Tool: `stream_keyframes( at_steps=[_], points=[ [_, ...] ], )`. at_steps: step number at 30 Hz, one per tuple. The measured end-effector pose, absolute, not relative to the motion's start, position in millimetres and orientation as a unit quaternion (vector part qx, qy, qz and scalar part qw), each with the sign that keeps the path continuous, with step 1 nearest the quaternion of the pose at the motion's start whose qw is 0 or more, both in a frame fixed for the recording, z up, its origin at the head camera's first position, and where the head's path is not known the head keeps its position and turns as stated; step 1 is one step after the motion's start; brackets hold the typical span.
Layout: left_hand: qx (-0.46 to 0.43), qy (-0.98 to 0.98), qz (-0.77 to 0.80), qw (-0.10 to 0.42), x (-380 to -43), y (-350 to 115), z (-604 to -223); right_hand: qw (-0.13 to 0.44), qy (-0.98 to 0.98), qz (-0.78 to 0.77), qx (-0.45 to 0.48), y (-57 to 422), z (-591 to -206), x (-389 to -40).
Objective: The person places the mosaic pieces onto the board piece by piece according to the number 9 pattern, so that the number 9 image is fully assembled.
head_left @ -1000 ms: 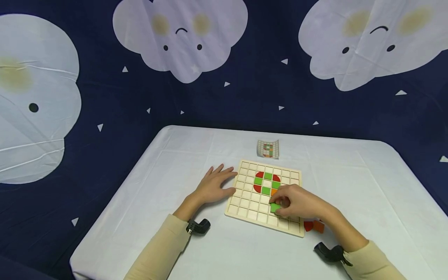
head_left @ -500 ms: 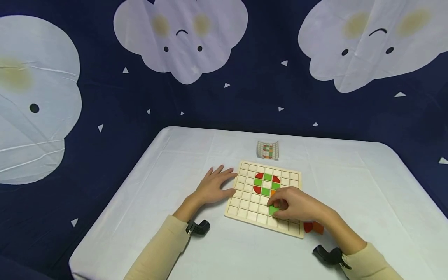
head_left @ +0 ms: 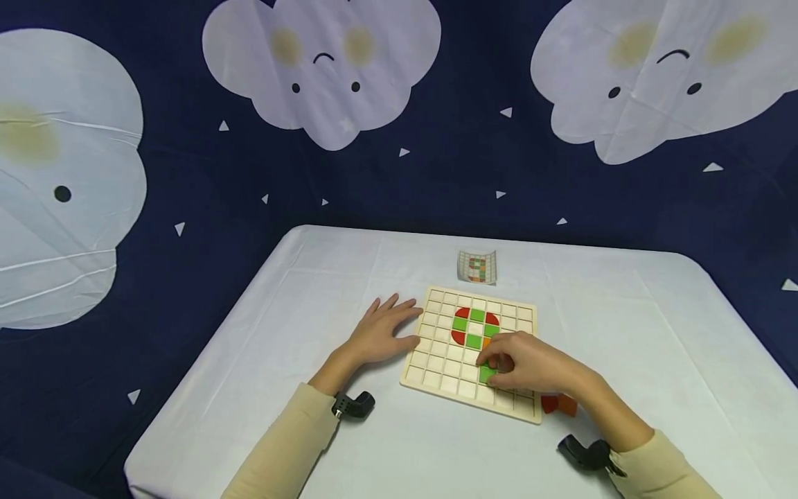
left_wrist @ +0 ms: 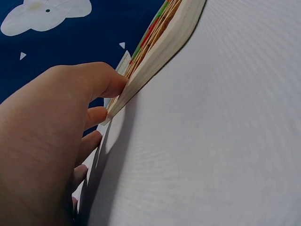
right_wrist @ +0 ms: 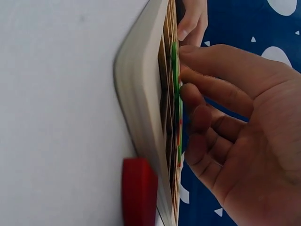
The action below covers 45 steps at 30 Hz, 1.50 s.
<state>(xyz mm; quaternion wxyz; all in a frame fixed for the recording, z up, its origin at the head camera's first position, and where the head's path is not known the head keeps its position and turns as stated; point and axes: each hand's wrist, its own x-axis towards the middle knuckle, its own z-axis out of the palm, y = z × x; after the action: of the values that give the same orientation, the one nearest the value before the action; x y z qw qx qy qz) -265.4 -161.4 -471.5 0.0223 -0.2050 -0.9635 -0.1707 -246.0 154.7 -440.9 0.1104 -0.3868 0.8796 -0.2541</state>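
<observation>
A pale wooden grid board (head_left: 441, 364) lies on the white table. Red rounded pieces (head_left: 461, 337) and green squares (head_left: 476, 315) form a ring in its cells, with an orange piece (head_left: 487, 342) partly behind my right fingers. Over the lower right cells, my right hand (head_left: 533, 362) pinches a green square tile (head_left: 487, 375) between thumb and fingers. In the right wrist view the thumb touches a green tile (right_wrist: 175, 63) at the board's surface. With fingers spread, my left hand (head_left: 377, 336) rests at the board's left edge; the thumb touches that edge in the left wrist view.
Beside the board's lower right corner lie a loose red piece (head_left: 549, 404) and an orange piece (head_left: 566, 405), partly near my right wrist. Behind the board sits a small curled card (head_left: 477, 267) with a printed grid pattern. A dark cloud-patterned cloth (head_left: 386, 187) hangs behind the table.
Over the first half second, my right hand shifted slightly left and toward me with the green tile. Since then it has stayed nearly still. The left hand has not moved.
</observation>
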Motion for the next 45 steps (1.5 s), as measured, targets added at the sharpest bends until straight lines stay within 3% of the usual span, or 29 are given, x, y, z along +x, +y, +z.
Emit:
stream_keyframes(
  at_steps=[30, 45],
  points=[
    [-0.207, -0.962, -0.177, 0.027, -264.7, -160.8, -470.8, 0.112, 0.864, -0.319, -0.372, 218.6, -440.3, -248.3],
    [-0.202, -0.962, -0.180, 0.021, -263.8, -161.7, -468.8, 0.158, 0.864, -0.347, -0.329, 256.8, -446.3, -235.4]
  ],
)
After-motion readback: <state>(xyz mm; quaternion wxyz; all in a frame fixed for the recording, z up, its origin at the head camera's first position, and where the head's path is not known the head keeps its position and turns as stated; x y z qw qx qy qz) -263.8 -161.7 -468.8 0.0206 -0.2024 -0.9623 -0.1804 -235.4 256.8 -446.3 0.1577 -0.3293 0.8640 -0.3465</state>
